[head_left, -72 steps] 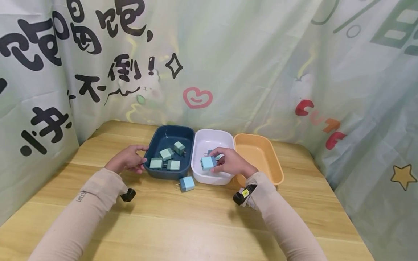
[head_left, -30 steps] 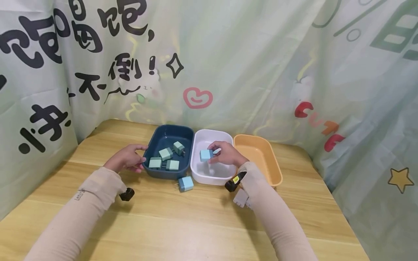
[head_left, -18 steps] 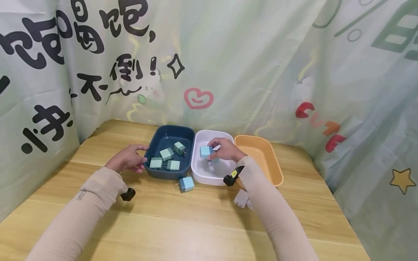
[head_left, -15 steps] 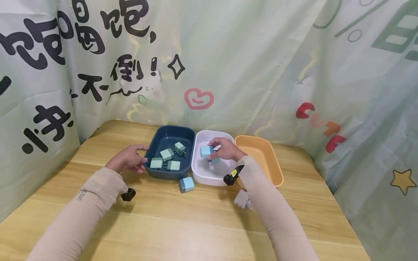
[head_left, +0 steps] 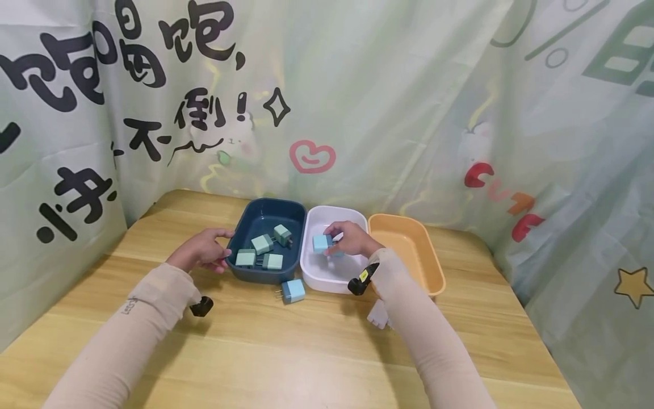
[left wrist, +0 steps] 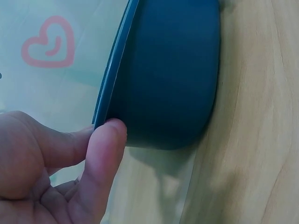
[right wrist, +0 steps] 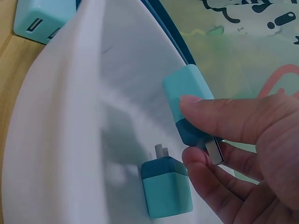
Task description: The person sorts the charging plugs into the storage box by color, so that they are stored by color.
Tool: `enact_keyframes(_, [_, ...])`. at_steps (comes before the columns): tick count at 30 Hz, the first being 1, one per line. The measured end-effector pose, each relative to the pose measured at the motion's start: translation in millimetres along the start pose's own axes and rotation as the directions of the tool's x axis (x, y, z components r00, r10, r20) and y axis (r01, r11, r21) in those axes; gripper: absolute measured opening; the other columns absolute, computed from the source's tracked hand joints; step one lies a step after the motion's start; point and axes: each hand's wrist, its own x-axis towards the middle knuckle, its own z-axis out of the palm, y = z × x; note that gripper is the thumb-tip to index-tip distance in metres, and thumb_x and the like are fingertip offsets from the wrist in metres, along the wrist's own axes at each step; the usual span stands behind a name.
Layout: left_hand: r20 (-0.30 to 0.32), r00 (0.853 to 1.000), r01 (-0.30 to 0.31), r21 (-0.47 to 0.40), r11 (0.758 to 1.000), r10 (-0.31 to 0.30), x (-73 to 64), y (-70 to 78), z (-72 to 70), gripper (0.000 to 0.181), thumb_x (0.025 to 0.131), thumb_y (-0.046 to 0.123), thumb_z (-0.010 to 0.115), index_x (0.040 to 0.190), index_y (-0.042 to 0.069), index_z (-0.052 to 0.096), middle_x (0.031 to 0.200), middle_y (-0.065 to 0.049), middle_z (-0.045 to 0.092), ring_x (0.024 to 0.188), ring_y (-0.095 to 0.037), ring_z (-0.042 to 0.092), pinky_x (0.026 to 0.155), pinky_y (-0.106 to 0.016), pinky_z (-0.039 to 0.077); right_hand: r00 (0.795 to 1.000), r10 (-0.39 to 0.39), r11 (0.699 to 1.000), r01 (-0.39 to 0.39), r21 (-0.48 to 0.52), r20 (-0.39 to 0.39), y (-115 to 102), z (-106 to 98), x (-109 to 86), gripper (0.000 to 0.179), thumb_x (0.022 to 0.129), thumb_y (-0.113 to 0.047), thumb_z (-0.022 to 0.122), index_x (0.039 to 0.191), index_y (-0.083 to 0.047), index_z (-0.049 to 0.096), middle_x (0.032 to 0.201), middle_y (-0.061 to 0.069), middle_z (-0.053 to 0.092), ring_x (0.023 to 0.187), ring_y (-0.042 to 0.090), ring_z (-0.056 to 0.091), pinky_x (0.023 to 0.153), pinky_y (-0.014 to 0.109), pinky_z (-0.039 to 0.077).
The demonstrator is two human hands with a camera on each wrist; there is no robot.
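My left hand point(head_left: 203, 249) pinches the left rim of a dark blue tray point(left wrist: 163, 70) between thumb and finger. Several pale green chargers point(head_left: 261, 244) lie inside that tray. Over the white tray point(head_left: 327, 282), my right hand point(head_left: 352, 238) holds a light blue charger point(right wrist: 187, 88) with a darker blue end, its metal prongs pointing back toward the fingers. A second blue charger point(right wrist: 168, 191) lies in the white tray below, mostly hidden behind the hand in the head view. Another blue charger point(head_left: 293, 291) sits on the table in front of the trays.
An orange tray point(head_left: 403, 224) stands at the right end of the row, beside the white one. White chargers point(head_left: 378, 314) lie on the wooden table point(head_left: 265, 352), partly covered by the right forearm. A printed curtain point(head_left: 378, 113) hangs behind the table.
The right hand, still holding its charger, has moved slightly away over the white tray, then a little back. More of the white chargers shows by the forearm. The left hand stays put.
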Motion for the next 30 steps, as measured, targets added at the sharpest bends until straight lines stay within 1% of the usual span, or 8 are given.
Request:
enact_keyframes(7, [-0.001,1.0,0.006,0.001,1.0,-0.006,-0.6,-1.6,3.3,0.06,0.097,-0.007,0.048,0.151,0.0,0.024,0.084,-0.018,0.056,0.065,-0.019,0.061,0.059,-0.032,0.058,1.0,-0.019,1.0,0.019,0.003,0.007,6,3,-3.2,0.041,0.071,-0.014,0.088,0.105,-0.007,0.068,0.1,0.005,0.066,0.096,0.023,0.058,0.088,0.033,0.05])
enact_keyframes(11, [0.002,1.0,-0.004,0.004,1.0,0.004,-0.8,-1.5,2.8,0.06,0.097,-0.006,0.049,0.151,0.001,0.023,0.083,-0.018,0.057,0.065,-0.019,0.061,0.06,-0.032,0.058,1.0,-0.018,0.999,0.018,0.032,-0.005,5,1,-5.7,0.036,0.076,-0.012,0.084,0.106,-0.003,0.067,0.102,0.011,0.066,0.097,0.026,0.057,0.085,0.034,0.051])
enact_keyframes(14, [0.002,1.0,-0.008,0.013,1.0,0.008,0.0,-2.0,1.3,0.061,0.097,-0.005,0.049,0.152,0.001,0.023,0.082,-0.017,0.058,0.066,-0.019,0.062,0.06,-0.033,0.058,1.0,-0.007,0.999,0.008,0.045,-0.016,3,-1,-7.8,0.033,0.08,-0.01,0.08,0.108,-0.001,0.066,0.106,0.015,0.065,0.098,0.027,0.057,0.086,0.036,0.05])
enact_keyframes(19, [-0.004,1.0,-0.004,0.013,1.0,0.004,0.1,-3.2,0.5,0.06,0.097,-0.006,0.049,0.151,0.001,0.024,0.083,-0.017,0.056,0.066,-0.019,0.061,0.061,-0.033,0.058,1.0,0.009,0.998,-0.008,0.062,-0.011,1,-3,-12.9,0.029,0.084,-0.009,0.075,0.111,-0.002,0.066,0.107,0.012,0.065,0.1,0.025,0.057,0.089,0.038,0.05])
enact_keyframes(22, [-0.002,1.0,-0.003,0.009,1.0,0.003,-0.7,-3.0,1.1,0.061,0.096,-0.006,0.05,0.151,0.001,0.024,0.082,-0.017,0.056,0.065,-0.019,0.061,0.06,-0.032,0.058,1.0,0.005,0.995,-0.004,0.102,-0.009,0,-5,-18.3,0.026,0.087,-0.007,0.07,0.112,-0.002,0.065,0.106,0.011,0.065,0.099,0.025,0.058,0.088,0.037,0.051])
enact_keyframes(24, [0.001,1.0,-0.008,0.004,1.0,0.008,-0.3,-2.6,1.4,0.061,0.097,-0.006,0.05,0.152,0.0,0.023,0.081,-0.016,0.056,0.065,-0.018,0.061,0.06,-0.032,0.058,1.0,0.003,0.99,-0.003,0.143,0.0,-2,-6,-22.7,0.026,0.09,-0.006,0.066,0.114,0.0,0.064,0.107,0.013,0.064,0.097,0.026,0.06,0.086,0.037,0.053])
enact_keyframes(28, [0.005,1.0,-0.012,0.006,1.0,0.012,0.4,-1.2,0.9,0.062,0.097,-0.005,0.049,0.152,0.001,0.023,0.081,-0.016,0.056,0.065,-0.018,0.061,0.06,-0.033,0.058,0.999,0.022,0.969,-0.032,0.247,0.041,-8,-9,-32.3,0.027,0.097,-0.007,0.056,0.121,0.003,0.059,0.117,0.019,0.06,0.095,0.028,0.061,0.084,0.036,0.055])
enact_keyframes(30, [0.006,1.0,-0.011,0.013,1.0,0.011,0.3,-1.0,0.2,0.062,0.097,-0.005,0.049,0.152,0.001,0.022,0.081,-0.016,0.056,0.065,-0.018,0.061,0.061,-0.033,0.058,0.998,0.027,0.957,-0.045,0.288,0.065,-12,-10,-36.2,0.028,0.1,-0.01,0.051,0.124,0.004,0.057,0.121,0.02,0.058,0.097,0.029,0.062,0.086,0.036,0.054])
